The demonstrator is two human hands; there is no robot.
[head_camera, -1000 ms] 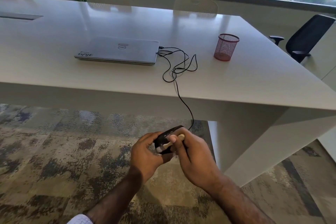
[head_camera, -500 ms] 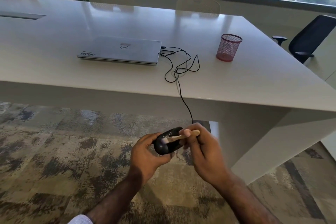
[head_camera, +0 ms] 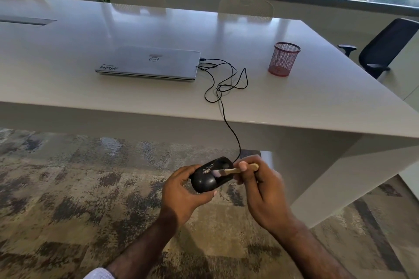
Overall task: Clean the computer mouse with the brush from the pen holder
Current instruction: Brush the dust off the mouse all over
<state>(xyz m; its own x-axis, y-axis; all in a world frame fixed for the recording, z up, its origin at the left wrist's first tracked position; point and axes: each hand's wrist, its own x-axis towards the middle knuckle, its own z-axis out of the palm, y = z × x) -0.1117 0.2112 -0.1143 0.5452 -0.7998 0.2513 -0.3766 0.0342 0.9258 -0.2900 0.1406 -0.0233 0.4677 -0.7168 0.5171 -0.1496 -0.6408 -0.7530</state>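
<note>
Both hands work below and in front of the white table's (head_camera: 294, 106) near edge, over open carpet (head_camera: 68, 199), with free room to the left, toward the camera and beneath them. To the right, the table's slab leg (head_camera: 328, 188) stands close beside the right hand (head_camera: 265, 197) and blocks sideways travel there. The black mouse cable (head_camera: 229, 129) hangs from the tabletop over the edge down to the mouse (head_camera: 204, 182), crossing the space just above the hands. On the tabletop, the cable's loops lie between the closed laptop (head_camera: 147, 63) and the red mesh pen holder (head_camera: 283, 60); wide bare surface lies left of the laptop and right of the holder.
</note>
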